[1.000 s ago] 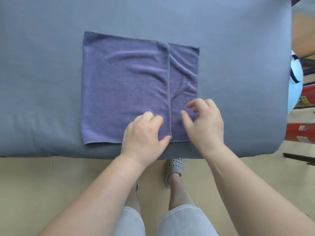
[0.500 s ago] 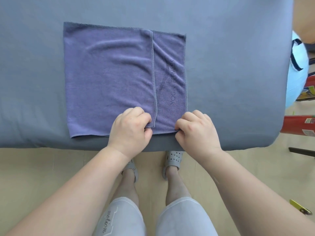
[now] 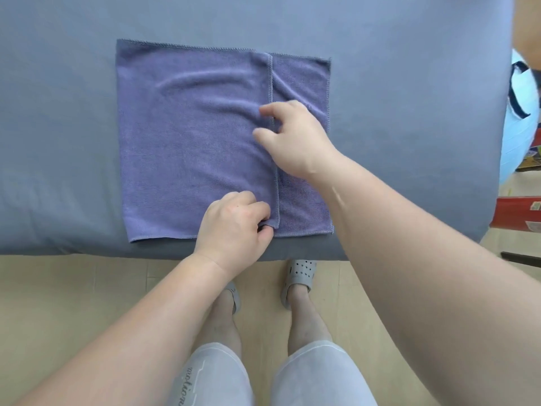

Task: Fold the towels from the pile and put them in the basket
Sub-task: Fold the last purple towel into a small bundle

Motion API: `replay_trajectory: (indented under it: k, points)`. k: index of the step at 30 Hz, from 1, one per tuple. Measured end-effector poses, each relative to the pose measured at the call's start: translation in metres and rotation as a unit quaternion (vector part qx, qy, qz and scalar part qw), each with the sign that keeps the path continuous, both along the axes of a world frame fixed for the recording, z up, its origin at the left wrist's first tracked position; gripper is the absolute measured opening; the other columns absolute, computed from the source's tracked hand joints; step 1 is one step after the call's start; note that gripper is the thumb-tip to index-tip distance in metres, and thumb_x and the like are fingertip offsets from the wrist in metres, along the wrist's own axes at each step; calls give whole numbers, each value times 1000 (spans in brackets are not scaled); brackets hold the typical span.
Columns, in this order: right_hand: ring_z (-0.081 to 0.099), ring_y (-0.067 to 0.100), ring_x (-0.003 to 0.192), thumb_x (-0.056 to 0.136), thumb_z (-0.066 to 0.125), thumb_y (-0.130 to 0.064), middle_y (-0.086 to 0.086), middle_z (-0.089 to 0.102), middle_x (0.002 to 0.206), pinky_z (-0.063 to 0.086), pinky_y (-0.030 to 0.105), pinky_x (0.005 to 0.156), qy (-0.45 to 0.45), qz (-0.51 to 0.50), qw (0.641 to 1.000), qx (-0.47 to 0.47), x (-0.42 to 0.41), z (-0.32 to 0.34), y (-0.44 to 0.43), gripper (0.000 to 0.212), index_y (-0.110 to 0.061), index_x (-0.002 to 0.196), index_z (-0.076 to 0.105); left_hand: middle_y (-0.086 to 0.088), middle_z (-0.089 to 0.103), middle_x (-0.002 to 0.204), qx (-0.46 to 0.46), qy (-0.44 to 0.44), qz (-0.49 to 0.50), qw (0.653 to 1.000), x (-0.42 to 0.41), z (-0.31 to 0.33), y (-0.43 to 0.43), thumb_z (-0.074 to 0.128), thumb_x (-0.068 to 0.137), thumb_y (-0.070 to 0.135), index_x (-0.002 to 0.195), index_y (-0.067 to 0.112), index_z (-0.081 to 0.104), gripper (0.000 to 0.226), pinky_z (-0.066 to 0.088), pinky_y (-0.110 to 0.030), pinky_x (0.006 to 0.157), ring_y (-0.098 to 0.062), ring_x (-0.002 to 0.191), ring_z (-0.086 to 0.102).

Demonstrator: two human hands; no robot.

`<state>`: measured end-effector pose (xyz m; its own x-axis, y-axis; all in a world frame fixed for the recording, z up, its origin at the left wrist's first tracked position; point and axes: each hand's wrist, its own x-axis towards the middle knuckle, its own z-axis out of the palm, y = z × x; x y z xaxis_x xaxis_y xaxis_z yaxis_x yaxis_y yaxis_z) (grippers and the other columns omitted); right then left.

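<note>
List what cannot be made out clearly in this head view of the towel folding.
Head view:
- Basket and towel pile: outside the frame.
- Right hand: its own fingers hide whether it pinches the purple towel.
- Pale blue object: cut off by the right edge.
- Lettering on the shorts: too blurred to read.

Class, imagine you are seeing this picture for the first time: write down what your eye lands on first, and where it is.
A purple microfibre towel, partly folded with a stitched flap edge running down its right side, lies flat in the middle of a grey-blue covered table. The left hand pinches that edge at the towel's near end, while the right hand grips it farther up.
</note>
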<state>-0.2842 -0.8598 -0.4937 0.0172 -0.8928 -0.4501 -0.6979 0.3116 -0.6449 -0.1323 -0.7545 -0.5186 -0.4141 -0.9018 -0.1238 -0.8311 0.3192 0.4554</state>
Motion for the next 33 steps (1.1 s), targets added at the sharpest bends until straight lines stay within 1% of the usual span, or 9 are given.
replay_trajectory:
  k: [6, 8, 11, 14, 21, 25, 28, 31, 33]
  points:
    - [50, 11, 129, 96, 60, -18, -1, 47, 147, 35, 20, 109, -70, -47, 994, -75, 14, 10, -23, 43, -9, 138, 58, -3, 40, 58, -66, 32, 38, 997, 0, 22, -7, 56, 63, 17, 57, 10, 48, 12, 31, -31, 42, -27, 54, 39]
    - [60, 11, 112, 92, 59, -13, -3, 54, 138, 44, 25, 104, -108, -89, 983, -118, 11, 24, -19, 39, -9, 131, 64, -4, 36, 57, -115, 52, 46, 991, -4, 38, -10, 55, 59, 14, 55, 9, 42, 14, 27, -33, 42, -26, 53, 32]
    - [59, 5, 69, 84, 59, -8, -6, 62, 123, 46, 16, 76, -141, -149, 963, -177, -4, 44, -9, 35, -11, 116, 72, -6, 32, 56, -149, 88, 52, 984, -17, 60, -11, 54, 57, 11, 54, 8, 39, 16, 26, -38, 42, -28, 53, 28]
    - [53, 2, 60, 81, 58, -4, -5, 63, 123, 43, 14, 70, -156, -192, 951, -186, -28, 46, 2, 37, -11, 114, 73, -5, 33, 57, -115, 109, 35, 987, -40, 64, -7, 57, 55, 12, 55, 9, 39, 18, 24, -36, 43, -27, 54, 28]
    - [54, 4, 70, 86, 67, -14, -15, 61, 82, 49, 21, 74, -144, -228, 963, 5, -65, 3, 15, 31, -24, 115, 73, 1, 39, 58, 23, 5, -45, 999, -74, 7, 5, 77, 53, 12, 63, 22, 30, 48, 25, -27, 52, -27, 53, 46]
    - [60, 0, 98, 87, 69, -23, -17, 66, 119, 51, 23, 93, -176, -184, 967, 5, -68, 3, -1, 42, -25, 129, 67, 0, 45, 60, 31, -4, -41, 999, -75, -1, 6, 75, 57, 12, 59, 17, 44, 31, 29, -28, 51, -26, 56, 46]
    - [60, 7, 120, 88, 70, -25, -3, 66, 131, 47, 30, 107, -204, -184, 962, -11, -65, 8, -19, 40, -14, 127, 68, 1, 45, 61, 32, 11, -44, 998, -73, 1, 6, 69, 60, 12, 61, 14, 50, 19, 32, -28, 49, -25, 56, 46]
    - [58, 28, 121, 91, 65, -20, 23, 55, 134, 46, 46, 106, -211, -183, 960, -27, -61, 11, -32, 42, 10, 120, 59, 0, 44, 60, 26, 32, -47, 998, -72, 8, 6, 60, 60, 12, 61, 13, 50, 10, 39, -31, 44, -26, 54, 43]
    - [64, 18, 115, 88, 66, -23, 17, 56, 139, 50, 39, 101, -237, -195, 950, -48, -63, 16, -36, 47, 8, 123, 61, -1, 42, 60, 6, 57, -44, 997, -73, 16, 5, 53, 62, 12, 61, 12, 49, 4, 39, -33, 43, -25, 53, 40]
